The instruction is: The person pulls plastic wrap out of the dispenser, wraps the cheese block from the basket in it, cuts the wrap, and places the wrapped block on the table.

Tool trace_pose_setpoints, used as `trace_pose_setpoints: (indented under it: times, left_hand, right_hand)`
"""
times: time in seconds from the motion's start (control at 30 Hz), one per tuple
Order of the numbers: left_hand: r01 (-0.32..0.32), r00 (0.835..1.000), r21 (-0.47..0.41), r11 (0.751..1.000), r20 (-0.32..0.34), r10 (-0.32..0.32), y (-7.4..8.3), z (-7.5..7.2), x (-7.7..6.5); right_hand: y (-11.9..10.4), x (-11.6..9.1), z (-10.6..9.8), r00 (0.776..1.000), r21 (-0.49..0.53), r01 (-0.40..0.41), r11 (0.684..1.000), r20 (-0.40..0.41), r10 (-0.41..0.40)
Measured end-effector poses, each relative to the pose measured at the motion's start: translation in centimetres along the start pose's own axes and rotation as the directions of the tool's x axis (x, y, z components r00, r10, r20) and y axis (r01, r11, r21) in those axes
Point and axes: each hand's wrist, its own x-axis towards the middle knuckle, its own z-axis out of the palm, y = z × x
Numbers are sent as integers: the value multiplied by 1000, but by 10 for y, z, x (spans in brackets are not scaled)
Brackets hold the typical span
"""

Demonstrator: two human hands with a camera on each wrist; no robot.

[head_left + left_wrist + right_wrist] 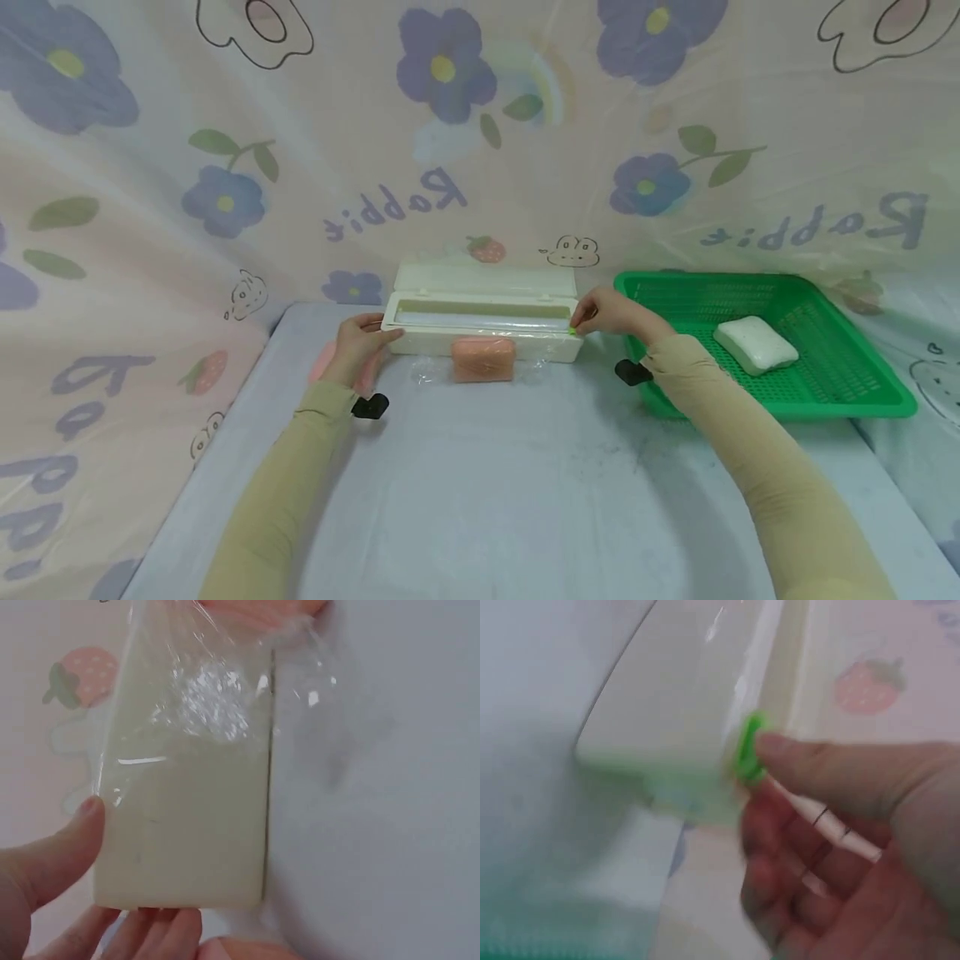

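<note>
A long white cling film dispenser [487, 343] stands at the back of the table with its lid [487, 280] raised. My left hand [358, 343] grips its left end; in the left wrist view the thumb lies along one edge and the fingers curl at the end face. At the right end my right hand [611, 313] pinches a small bright green slide cutter [750, 748] between thumb and fingers. Clear cling film [217, 701] drapes over the front of the dispenser. An orange-pink block [483, 360] sits against that front, covered by the film.
To the right is a green perforated basket [817, 408] with a white rounded block [756, 344] inside. A pink object [324, 362] lies partly hidden behind my left hand. A patterned curtain [525, 167] hangs directly behind the white-covered table [487, 483].
</note>
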Motion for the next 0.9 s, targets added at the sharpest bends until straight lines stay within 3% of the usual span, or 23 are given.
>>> trace_pose_setpoints:
  times: [0.23, 0.4, 0.47, 0.57, 0.67, 0.73, 0.9]
  left_hand:
    - [30, 999, 45, 999, 40, -32, 8, 1, -7]
    - [56, 996, 66, 996, 62, -60, 14, -1, -20]
    - [77, 996, 18, 997, 44, -78, 15, 0, -28]
    - [110, 993, 24, 994, 33, -111, 17, 6, -47]
    - [113, 988, 106, 988, 93, -123, 11, 15, -60]
    - [80, 983, 169, 982, 148, -105, 5, 21, -64]
    - [3, 976, 155, 988, 215, -37, -15, 27, -59]
  right_hand:
    - [-34, -29, 26, 976, -55, 33, 998, -212, -44]
    - [-53, -51, 54, 982, -18, 8, 1000, -187, -11]
    - [-51, -55, 67, 985, -7, -18, 1000, -171, 17]
    - [-40, -55, 87, 985, 44, -68, 997, -153, 74]
    - [-27, -51, 104, 975, 135, -143, 981, -154, 163]
    - [-20, -45, 112, 963, 203, -167, 965, -177, 204]
    - [-8, -31, 127, 947, 379, -70, 923, -267, 181]
